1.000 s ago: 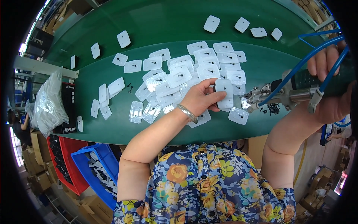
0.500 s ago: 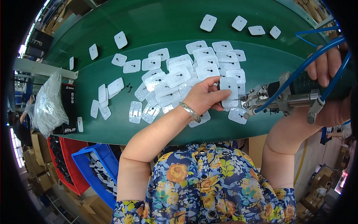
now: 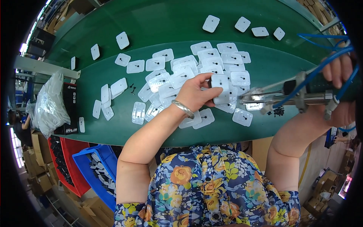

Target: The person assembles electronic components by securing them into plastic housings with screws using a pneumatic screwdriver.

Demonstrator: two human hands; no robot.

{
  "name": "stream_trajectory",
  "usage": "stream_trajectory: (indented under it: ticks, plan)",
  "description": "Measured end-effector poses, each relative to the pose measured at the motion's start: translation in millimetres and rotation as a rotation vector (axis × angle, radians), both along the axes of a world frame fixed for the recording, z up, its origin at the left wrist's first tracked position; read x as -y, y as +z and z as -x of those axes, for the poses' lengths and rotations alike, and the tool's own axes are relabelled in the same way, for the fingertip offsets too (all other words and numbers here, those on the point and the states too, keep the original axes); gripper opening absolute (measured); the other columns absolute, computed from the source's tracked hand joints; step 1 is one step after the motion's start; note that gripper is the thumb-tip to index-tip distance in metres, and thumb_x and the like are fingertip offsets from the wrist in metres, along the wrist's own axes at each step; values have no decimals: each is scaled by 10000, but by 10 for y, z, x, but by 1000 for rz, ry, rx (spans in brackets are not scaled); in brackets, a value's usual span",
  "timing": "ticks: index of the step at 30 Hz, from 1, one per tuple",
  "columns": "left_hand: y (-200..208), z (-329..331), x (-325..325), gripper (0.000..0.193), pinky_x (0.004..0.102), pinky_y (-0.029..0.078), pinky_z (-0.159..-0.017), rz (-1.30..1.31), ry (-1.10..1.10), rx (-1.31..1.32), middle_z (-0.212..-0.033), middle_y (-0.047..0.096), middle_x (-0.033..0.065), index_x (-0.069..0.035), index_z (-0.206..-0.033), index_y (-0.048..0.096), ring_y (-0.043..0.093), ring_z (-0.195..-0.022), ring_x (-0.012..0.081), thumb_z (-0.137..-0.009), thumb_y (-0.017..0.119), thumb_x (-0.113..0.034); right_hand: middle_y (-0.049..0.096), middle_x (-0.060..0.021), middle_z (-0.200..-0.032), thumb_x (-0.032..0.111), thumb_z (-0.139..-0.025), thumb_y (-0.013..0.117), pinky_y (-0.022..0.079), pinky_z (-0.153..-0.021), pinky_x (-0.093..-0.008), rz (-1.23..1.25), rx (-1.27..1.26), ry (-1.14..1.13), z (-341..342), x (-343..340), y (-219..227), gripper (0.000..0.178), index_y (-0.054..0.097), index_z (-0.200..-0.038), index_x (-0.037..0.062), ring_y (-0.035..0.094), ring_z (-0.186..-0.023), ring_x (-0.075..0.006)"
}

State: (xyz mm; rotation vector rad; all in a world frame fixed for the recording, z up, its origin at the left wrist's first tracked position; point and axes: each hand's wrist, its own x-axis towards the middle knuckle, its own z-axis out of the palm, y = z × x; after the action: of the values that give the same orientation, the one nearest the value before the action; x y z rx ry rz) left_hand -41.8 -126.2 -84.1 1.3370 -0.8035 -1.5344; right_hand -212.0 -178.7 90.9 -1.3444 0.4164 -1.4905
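My left hand (image 3: 197, 90) is closed round a small white rectangular box (image 3: 221, 89) with rounded corners, the thumb across its face. A dark spot shows near the box's upper part. At the right, my right hand (image 3: 337, 71) wraps its fingers round the dark body of a power screwdriver (image 3: 315, 99) with a metal front end and blue air hoses (image 3: 321, 65). The tool's front end is blurred and points left, a short gap from the box. Beneath the left hand lie many clear plastic trays (image 3: 181, 76), several with a small black piece on top.
Small black screws (image 3: 278, 111) lie in a heap below the tool. Single white boxes (image 3: 211, 24) stand along the back of the green table (image 3: 151, 132). At left are a clear bag (image 3: 53, 106), a black carton (image 3: 70, 102), a red bin (image 3: 79, 181) and a blue bin (image 3: 85, 157).
My left hand has drawn the white box to the left, away from the screwdriver's tip. The tool's front end has shifted slightly, uncovering the black screws more.
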Motion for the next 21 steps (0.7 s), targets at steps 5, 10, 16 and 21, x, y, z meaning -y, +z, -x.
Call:
stream_trajectory:
  ticks: [5,10,16,21]
  plan:
    - [-220,32,-43,629,212,524,-536,-49,16,-102,-792,525,38,50,-1232,378,582,-649,107,-741,689,-190,503,-47,-1066,377,-756,630,374,-930,-226,155,-44,-45,43,95,-15,496,481,-1112,66,474,-995,-122]
    - [-137,227,-41,586,215,529,-547,-83,-27,-209,-765,529,19,11,-1232,401,581,-649,107,-752,678,-182,518,-20,-966,452,-768,587,401,-868,-214,282,133,82,-90,212,0,515,476,-1117,89,493,-935,-100]
    - [0,246,-42,508,231,540,-594,-88,-92,-231,-748,513,-4,-14,-1225,418,555,-665,86,-788,635,-156,508,-19,-938,439,-767,590,391,-831,-218,249,120,111,-7,305,-51,527,457,-1123,74,481,-893,-98]
    - [47,237,-37,491,233,542,-589,-83,-101,-240,-765,531,-1,-21,-1218,430,566,-678,89,-789,633,-145,497,-17,-910,426,-766,593,381,-793,-222,217,100,126,-62,260,-59,539,438,-1129,59,470,-851,-97]
